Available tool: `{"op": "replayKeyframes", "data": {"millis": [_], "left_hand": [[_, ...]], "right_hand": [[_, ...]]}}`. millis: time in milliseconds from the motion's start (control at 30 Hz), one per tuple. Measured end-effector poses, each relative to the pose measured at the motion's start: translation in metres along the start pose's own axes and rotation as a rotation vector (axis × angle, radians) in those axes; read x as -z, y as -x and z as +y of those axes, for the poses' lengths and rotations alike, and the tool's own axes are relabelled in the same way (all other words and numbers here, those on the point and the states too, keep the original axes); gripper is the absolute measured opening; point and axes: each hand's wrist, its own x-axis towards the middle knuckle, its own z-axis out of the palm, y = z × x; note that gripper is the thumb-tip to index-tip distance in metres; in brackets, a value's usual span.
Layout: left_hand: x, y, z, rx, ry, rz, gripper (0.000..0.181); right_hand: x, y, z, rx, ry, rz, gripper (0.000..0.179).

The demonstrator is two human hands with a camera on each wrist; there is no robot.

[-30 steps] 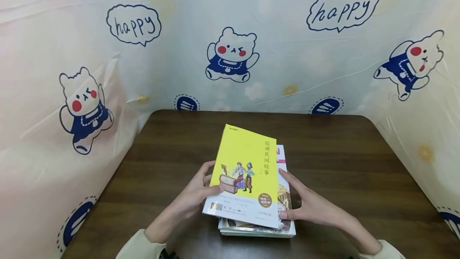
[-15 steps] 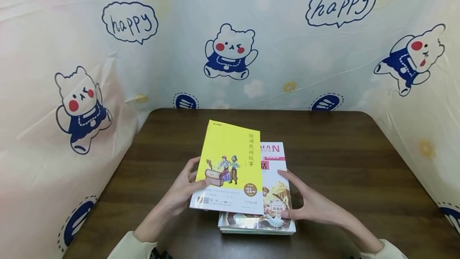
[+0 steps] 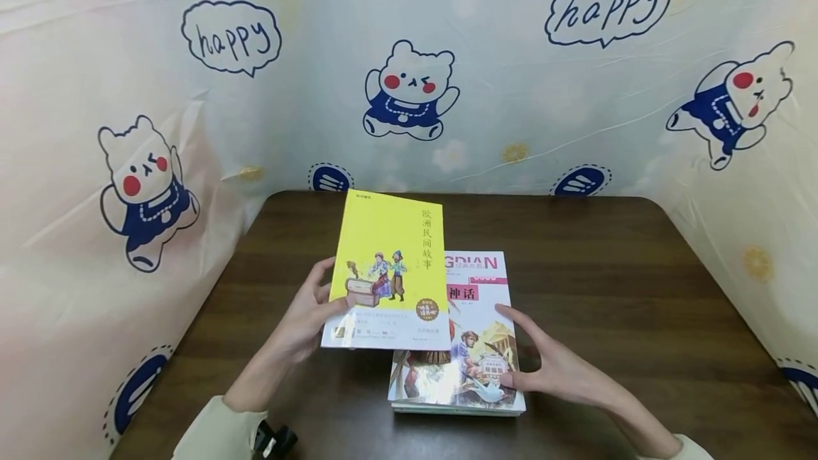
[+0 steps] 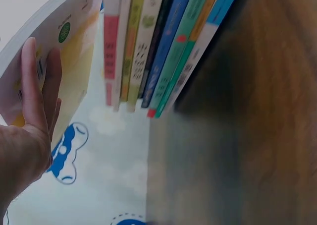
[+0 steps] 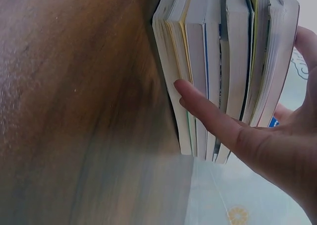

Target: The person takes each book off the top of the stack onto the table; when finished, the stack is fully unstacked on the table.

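Note:
A yellow book with a white lower band is held up over the left part of a stack of books, its cover facing up. My left hand pinches its left edge, thumb on the cover; in the left wrist view the hand's fingers lie against the underside. The stack's top book has a white cover with pink lettering and a painted scene, partly hidden by the yellow one. My right hand rests at the stack's right side. Its fairly straight fingers touch the page edges, thumb near the top cover.
The stack stands near the front of a dark brown wooden table. Several coloured spines face left. A pale curtain printed with bears hangs behind and at both sides. Something small and black sits by the left sleeve.
My left hand has carried the yellow book leftward and upward off the stack's top, uncovering more of the white book's cover. The right hand has stayed at the stack's right side.

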Motion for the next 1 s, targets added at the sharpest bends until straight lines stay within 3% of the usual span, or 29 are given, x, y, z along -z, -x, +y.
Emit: {"op": "replayKeyframes", "data": {"millis": [233, 500, 767, 1000], "left_hand": [[0.020, -0.011, 0.018, -0.042, -0.038, 0.053, 0.072], [0.041, -0.030, 0.027, -0.101, -0.049, 0.132, 0.069], [0.068, -0.054, 0.028, -0.035, -0.100, 0.197, 0.072], [0.089, -0.067, 0.024, -0.022, -0.107, 0.218, 0.072]], "right_hand": [[0.001, 0.000, 0.001, 0.013, -0.033, 0.003, 0.088], [0.001, 0.002, -0.001, -0.025, -0.032, -0.008, 0.087], [0.002, 0.003, 0.000, -0.019, -0.048, -0.012, 0.087], [0.000, 0.004, 0.000, -0.033, -0.017, -0.015, 0.086]]}}
